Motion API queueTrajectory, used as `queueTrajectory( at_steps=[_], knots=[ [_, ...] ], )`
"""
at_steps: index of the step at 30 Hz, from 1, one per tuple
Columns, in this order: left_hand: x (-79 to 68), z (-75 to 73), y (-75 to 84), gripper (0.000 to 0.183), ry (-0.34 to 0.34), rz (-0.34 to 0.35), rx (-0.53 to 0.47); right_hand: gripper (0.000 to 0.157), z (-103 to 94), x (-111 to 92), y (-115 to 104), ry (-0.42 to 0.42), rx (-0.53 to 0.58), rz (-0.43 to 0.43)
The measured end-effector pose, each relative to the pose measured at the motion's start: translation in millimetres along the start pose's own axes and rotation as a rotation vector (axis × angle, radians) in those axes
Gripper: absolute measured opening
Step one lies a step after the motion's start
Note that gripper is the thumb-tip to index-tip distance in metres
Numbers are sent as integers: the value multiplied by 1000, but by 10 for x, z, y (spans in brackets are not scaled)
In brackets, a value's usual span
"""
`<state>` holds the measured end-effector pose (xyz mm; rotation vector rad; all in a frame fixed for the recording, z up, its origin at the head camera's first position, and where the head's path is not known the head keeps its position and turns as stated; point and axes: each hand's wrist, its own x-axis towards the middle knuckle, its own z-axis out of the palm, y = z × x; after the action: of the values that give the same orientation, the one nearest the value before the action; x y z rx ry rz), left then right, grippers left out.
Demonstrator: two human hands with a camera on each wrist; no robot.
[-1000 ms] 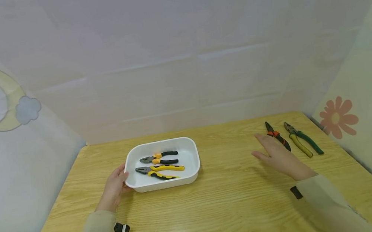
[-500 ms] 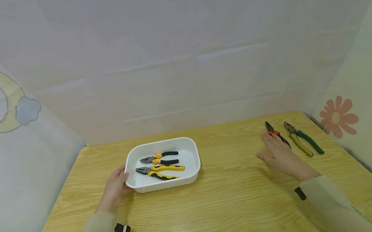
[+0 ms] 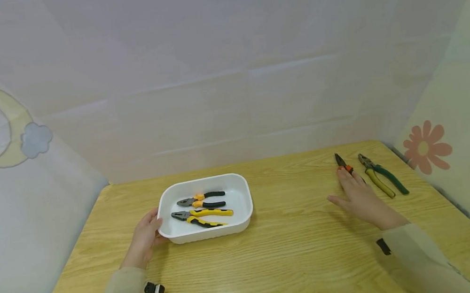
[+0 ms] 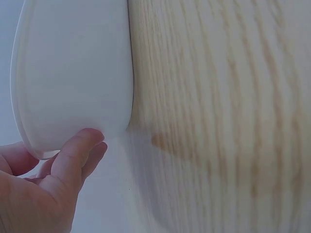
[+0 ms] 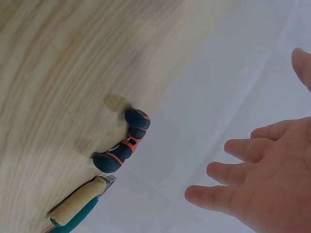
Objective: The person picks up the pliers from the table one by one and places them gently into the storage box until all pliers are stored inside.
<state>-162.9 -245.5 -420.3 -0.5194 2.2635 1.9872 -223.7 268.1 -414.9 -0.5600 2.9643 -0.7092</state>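
Observation:
My left hand (image 3: pixel 143 238) grips the left end of a white plastic tray (image 3: pixel 209 234), thumb at the rim and fingers against the outer wall (image 4: pixel 77 82). Inside the tray lie combination pliers with yellow-and-black handles (image 3: pixel 212 212) and a smaller pair with orange-and-black handles (image 3: pixel 214 204). On the right, my right hand (image 3: pixel 359 200) hovers with fingers extended, overlapping the handles of black-and-red long-nose pliers (image 3: pixel 340 160) in the head view. The right wrist view shows spread fingers (image 5: pixel 214 196) apart from those pliers' handles (image 5: pixel 108 162).
Pliers with one green and one yellow handle (image 3: pixel 380 177) lie just right of the long-nose pair. The wooden table (image 3: pixel 288 254) is bounded by a pale cloth at the back (image 3: pixel 231 109) and printed side panels.
My right hand has moved a little to the right, its fingers now covering the long-nose pliers' handles in the head view. The left hand and tray have stayed put.

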Motion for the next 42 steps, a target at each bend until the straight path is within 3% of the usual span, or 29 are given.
queueTrajectory(
  at_steps=[10, 17, 26, 36, 42],
  knots=[
    [5, 1, -2, 50, -6, 0, -3, 94, 8, -20, 91, -21, 34, 31],
    [-3, -6, 15, 50, 2, 6, 2, 94, 54, 37, 225, -11, -10, 51],
    [10, -9, -2, 49, -7, 7, 1, 96, 83, 54, 364, -34, 83, 78],
    [30, -20, -1, 50, -3, -8, -14, 97, 102, 117, 473, -48, 42, 77],
    [38, -17, 0, 50, -3, -15, -4, 100, 127, 156, 565, -93, 117, 128]
  ],
)
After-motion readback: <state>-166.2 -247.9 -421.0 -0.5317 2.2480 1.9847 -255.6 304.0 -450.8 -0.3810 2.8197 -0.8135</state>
